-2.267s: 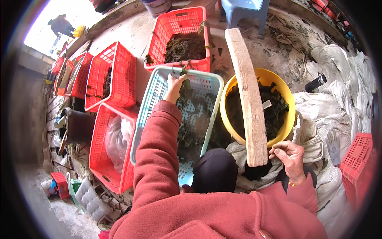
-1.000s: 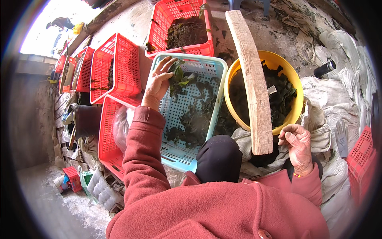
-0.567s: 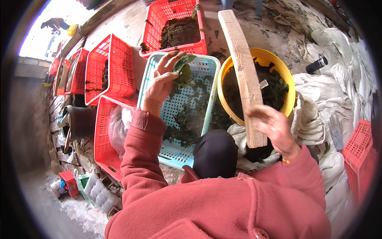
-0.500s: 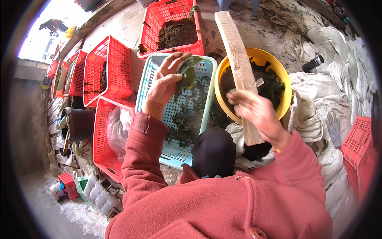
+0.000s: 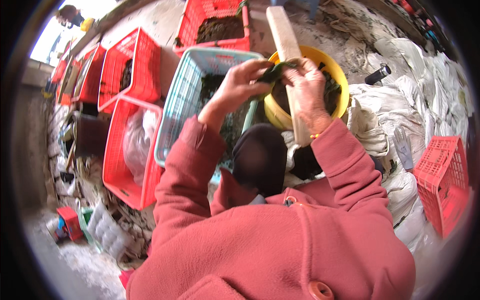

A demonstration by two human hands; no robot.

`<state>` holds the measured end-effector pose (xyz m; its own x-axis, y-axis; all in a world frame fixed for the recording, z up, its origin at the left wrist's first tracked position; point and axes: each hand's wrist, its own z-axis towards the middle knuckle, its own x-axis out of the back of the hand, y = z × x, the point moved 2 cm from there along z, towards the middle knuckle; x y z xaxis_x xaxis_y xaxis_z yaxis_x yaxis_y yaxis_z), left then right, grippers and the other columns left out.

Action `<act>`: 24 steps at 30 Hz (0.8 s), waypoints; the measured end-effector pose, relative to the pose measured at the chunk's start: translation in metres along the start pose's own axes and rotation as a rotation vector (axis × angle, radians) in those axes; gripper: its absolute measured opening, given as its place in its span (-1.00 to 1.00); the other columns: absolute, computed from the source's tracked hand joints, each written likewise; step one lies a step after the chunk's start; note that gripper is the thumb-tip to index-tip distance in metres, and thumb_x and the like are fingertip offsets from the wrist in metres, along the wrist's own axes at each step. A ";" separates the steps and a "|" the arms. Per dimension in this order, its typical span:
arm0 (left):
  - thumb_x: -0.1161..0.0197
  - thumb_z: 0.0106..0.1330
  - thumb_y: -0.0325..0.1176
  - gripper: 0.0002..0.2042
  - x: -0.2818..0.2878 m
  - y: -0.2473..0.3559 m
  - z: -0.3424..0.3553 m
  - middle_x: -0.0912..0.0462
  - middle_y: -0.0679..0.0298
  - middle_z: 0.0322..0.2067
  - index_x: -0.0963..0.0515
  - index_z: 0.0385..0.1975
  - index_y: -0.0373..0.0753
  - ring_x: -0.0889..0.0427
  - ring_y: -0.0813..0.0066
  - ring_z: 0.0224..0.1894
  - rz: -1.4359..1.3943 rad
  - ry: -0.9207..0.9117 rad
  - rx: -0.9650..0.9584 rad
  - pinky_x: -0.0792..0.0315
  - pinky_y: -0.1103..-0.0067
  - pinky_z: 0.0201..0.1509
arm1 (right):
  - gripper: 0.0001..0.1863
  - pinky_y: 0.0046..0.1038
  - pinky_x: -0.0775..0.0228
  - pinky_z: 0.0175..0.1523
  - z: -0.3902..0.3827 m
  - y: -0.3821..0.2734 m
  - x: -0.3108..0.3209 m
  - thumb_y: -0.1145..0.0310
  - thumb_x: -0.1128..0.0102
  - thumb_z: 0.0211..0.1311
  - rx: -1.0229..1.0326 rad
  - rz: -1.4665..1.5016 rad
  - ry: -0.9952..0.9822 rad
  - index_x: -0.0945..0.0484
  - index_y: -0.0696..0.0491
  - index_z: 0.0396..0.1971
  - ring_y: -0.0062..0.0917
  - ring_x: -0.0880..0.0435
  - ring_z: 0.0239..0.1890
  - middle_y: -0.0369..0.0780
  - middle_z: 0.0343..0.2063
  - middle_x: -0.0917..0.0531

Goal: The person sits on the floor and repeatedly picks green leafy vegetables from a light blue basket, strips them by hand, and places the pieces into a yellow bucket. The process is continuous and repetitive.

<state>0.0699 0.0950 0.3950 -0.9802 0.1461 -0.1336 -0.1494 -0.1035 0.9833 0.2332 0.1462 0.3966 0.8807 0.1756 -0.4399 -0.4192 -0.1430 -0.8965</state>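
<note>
A dark green seaweed leaf (image 5: 272,74) is stretched between my hands above the near rim of the yellow bucket (image 5: 342,75). My left hand (image 5: 239,89) pinches its left end, over the edge of the light blue basket (image 5: 166,112). My right hand (image 5: 307,90) has its fingers closed on the other end, over a wooden board (image 5: 281,32) that lies across the bucket. Dark leafy pieces show inside the bucket, beside the board. More dark green scraps lie in the blue basket, partly hidden behind my left arm.
Red crates stand around: one beyond the blue basket (image 5: 187,25), one holding a clear plastic bag (image 5: 140,145), others at the left, and one at the far right (image 5: 440,175). White sacking (image 5: 380,115) covers the right side, with a black bottle (image 5: 377,75) and a grey glove (image 5: 402,147) on it.
My left hand has carried the leaf rightward from above the blue basket toward the bucket. My right hand has moved up along the board and now meets the leaf. The view has shifted slightly.
</note>
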 end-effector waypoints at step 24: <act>-0.34 0.03 -0.48 -0.23 0.045 -0.393 -0.161 -0.03 -0.10 0.29 -0.20 0.30 0.12 -0.18 -0.33 0.24 0.961 0.356 0.895 -0.37 0.03 0.10 | -0.58 -0.49 -0.44 -0.20 -0.041 -0.068 0.216 0.42 -0.22 0.24 0.062 0.062 0.074 -0.43 0.10 0.11 -0.38 -0.62 -0.09 -0.19 -0.14 -0.65</act>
<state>0.0636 -0.0158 -0.0175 -0.6489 0.1053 0.7535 0.6071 0.6687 0.4294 0.4613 0.1538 0.3651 0.8657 0.0956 -0.4913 -0.4840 -0.0901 -0.8704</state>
